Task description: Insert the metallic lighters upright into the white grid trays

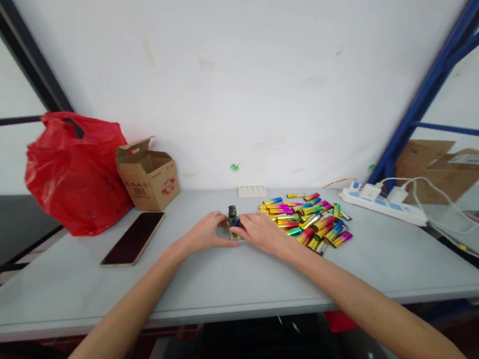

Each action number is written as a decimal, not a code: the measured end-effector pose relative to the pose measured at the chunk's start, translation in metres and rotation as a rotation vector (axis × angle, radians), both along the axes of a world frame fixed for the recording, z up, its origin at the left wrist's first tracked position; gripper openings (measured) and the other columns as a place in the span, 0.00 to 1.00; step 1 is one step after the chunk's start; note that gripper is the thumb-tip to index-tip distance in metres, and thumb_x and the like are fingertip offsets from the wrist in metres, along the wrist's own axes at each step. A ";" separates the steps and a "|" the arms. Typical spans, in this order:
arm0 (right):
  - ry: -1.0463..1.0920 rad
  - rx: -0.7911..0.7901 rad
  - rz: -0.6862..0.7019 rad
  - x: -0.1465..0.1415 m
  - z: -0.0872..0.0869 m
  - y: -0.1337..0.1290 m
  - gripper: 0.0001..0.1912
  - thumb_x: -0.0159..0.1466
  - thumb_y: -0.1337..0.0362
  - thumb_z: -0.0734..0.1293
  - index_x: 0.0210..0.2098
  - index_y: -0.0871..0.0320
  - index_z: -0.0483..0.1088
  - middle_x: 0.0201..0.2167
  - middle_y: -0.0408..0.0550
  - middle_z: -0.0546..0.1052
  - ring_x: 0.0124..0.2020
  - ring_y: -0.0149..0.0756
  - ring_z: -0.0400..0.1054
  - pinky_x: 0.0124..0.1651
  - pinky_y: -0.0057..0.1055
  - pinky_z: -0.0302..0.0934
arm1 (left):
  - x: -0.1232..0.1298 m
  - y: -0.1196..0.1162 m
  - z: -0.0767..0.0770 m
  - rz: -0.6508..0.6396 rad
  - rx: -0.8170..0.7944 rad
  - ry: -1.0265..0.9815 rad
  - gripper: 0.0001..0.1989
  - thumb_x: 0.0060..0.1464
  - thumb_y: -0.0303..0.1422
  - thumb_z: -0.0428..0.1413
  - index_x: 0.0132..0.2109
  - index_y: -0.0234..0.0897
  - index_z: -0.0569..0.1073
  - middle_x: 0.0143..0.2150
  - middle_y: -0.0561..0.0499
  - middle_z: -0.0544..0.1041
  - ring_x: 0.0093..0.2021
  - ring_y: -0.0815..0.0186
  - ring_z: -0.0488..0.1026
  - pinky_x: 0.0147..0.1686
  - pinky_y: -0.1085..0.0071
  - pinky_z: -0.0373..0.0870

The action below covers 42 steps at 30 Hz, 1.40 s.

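A small dark object (232, 210) stands upright on the grey table (216, 285), between my two hands. My left hand (206, 232) is at its left side, thumb and fingers apart in a wide curve beside it. From the right, my right hand (260, 231) holds its lower part with thumb and fingers closed round it. What the object is, and its details, are too small to make out. Just right of my right hand lies a loose pile of shiny multicoloured cylinders (312, 217), some with dark or silvery ends.
A phone (133, 240), a red plastic bag (78, 173) and an open cardboard box (149, 180) are at the left. A white tray (252, 191) sits by the wall. At the right are a power strip (383, 206) with cables and a blue metal frame (434, 79).
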State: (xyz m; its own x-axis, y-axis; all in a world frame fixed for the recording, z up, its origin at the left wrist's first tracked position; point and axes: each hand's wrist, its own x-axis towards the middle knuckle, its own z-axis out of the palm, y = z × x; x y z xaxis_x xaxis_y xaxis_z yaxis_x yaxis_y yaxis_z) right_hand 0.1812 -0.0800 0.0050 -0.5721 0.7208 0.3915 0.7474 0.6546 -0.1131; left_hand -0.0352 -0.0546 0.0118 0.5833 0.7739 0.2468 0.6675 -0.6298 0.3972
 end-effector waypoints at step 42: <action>1.390 -0.523 -0.045 0.092 0.011 0.053 0.25 0.49 0.49 0.80 0.41 0.55 0.76 0.34 0.43 0.77 0.36 0.34 0.70 0.41 0.31 0.66 | 0.000 -0.001 0.004 0.012 -0.040 0.006 0.35 0.41 0.61 0.66 0.46 0.36 0.78 0.45 0.43 0.79 0.46 0.51 0.76 0.49 0.61 0.73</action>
State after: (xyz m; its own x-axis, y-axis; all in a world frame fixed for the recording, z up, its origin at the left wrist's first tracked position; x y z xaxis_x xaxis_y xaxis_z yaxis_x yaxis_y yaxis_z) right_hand 0.2736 -0.0274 0.0162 0.0600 0.9552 0.2897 -0.1361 0.2953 -0.9457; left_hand -0.0350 -0.0557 0.0157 0.5750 0.7901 0.2122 0.6773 -0.6053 0.4183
